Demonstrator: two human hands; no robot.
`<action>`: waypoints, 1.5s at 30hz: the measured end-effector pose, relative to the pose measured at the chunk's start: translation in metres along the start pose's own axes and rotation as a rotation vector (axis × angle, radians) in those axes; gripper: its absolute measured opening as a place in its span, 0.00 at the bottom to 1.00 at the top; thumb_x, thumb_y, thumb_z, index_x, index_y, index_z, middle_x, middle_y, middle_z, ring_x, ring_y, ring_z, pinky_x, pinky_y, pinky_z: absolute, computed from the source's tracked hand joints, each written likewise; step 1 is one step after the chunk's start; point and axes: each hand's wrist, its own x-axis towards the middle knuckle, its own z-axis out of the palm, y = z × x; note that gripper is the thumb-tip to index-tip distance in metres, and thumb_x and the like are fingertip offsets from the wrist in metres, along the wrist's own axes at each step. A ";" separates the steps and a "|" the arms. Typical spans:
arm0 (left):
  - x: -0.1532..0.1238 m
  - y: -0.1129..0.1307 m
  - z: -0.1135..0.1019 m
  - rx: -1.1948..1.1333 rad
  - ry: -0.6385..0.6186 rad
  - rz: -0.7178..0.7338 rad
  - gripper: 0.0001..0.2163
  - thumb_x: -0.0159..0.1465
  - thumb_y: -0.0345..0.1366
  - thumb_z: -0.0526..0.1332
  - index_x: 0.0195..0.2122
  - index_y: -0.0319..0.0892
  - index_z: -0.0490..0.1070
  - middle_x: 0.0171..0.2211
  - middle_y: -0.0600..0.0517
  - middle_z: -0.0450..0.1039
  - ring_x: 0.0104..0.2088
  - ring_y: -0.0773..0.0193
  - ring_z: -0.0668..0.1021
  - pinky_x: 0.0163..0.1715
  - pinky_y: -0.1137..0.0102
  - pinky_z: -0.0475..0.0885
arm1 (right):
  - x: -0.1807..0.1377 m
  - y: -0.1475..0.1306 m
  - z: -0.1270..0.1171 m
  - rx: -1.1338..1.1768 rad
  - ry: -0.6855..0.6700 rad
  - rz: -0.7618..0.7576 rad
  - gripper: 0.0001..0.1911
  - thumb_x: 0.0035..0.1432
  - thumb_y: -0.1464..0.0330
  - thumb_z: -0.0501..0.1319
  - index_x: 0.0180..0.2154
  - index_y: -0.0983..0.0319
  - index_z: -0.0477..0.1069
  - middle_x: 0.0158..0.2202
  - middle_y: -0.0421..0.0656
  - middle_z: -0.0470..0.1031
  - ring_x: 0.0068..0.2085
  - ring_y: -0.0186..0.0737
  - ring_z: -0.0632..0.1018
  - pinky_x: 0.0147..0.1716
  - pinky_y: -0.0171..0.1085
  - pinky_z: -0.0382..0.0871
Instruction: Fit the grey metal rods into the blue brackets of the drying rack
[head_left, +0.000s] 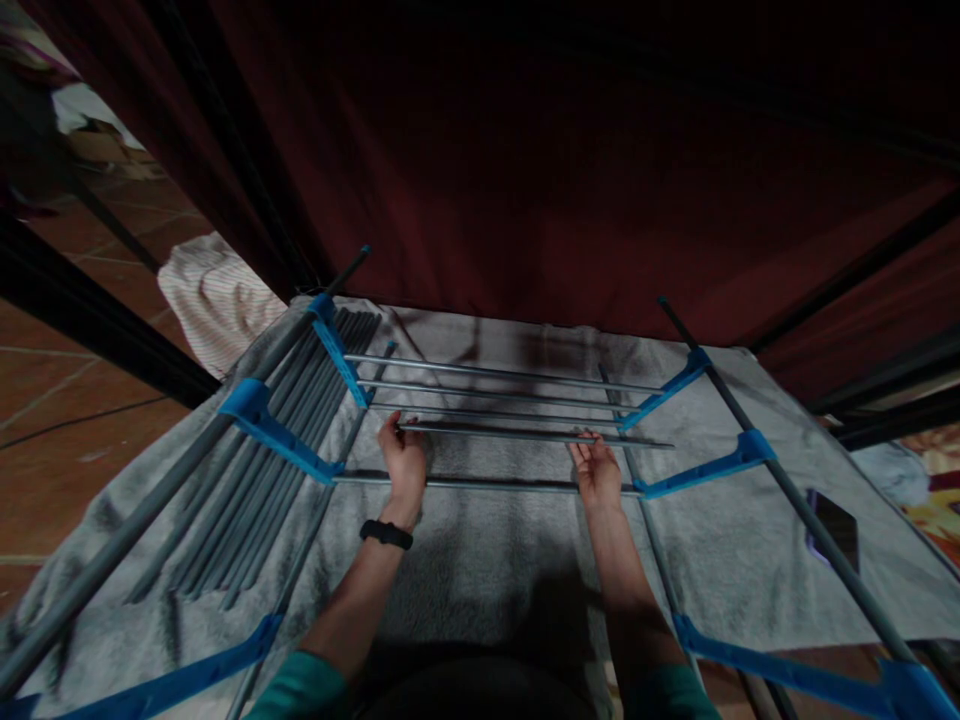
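Observation:
A loose thin grey metal rod [487, 433] lies level across both of my hands. My left hand [403, 468] has its fingers closed around the rod near its left end. Farther along, my right hand [596, 472] pinches it between thumb and fingers, and the right end sticks out past that hand. Behind it, several rods [502, 373] span the far pair of blue plastic brackets [336, 350]. One crossbar [487, 485] joins the nearer left bracket [289, 440] to the nearer right bracket [705, 466], passing by my wrists. The brackets sit on long grey side poles [799, 520].
Several loose grey tubes [262, 480] lie side by side at the left on a grey blanket [480, 570]. A phone [832, 530] rests at the right. Dark red fabric [525, 180] hangs behind. More blue brackets [180, 675] are at the near corners.

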 end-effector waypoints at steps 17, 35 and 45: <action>-0.012 0.026 -0.012 0.974 -0.575 0.843 0.19 0.64 0.23 0.51 0.51 0.42 0.74 0.50 0.44 0.76 0.56 0.53 0.72 0.64 0.49 0.55 | 0.007 0.002 -0.005 -0.029 -0.063 0.013 0.06 0.62 0.75 0.59 0.34 0.60 0.72 0.32 0.37 0.79 0.39 0.33 0.81 0.56 0.47 0.71; -0.021 0.035 0.001 1.008 -0.887 1.046 0.23 0.63 0.19 0.53 0.58 0.42 0.67 0.51 0.46 0.74 0.51 0.58 0.75 0.52 0.63 0.69 | 0.006 0.001 -0.010 -0.073 -0.195 0.109 0.06 0.59 0.76 0.61 0.34 0.60 0.75 0.38 0.40 0.81 0.46 0.36 0.81 0.59 0.51 0.68; -0.023 0.038 0.002 0.974 -0.870 0.988 0.20 0.63 0.21 0.54 0.52 0.45 0.71 0.47 0.46 0.75 0.49 0.57 0.75 0.52 0.60 0.69 | 0.008 0.001 -0.009 -0.097 -0.134 0.114 0.04 0.58 0.75 0.63 0.34 0.61 0.74 0.37 0.40 0.80 0.45 0.36 0.80 0.58 0.50 0.69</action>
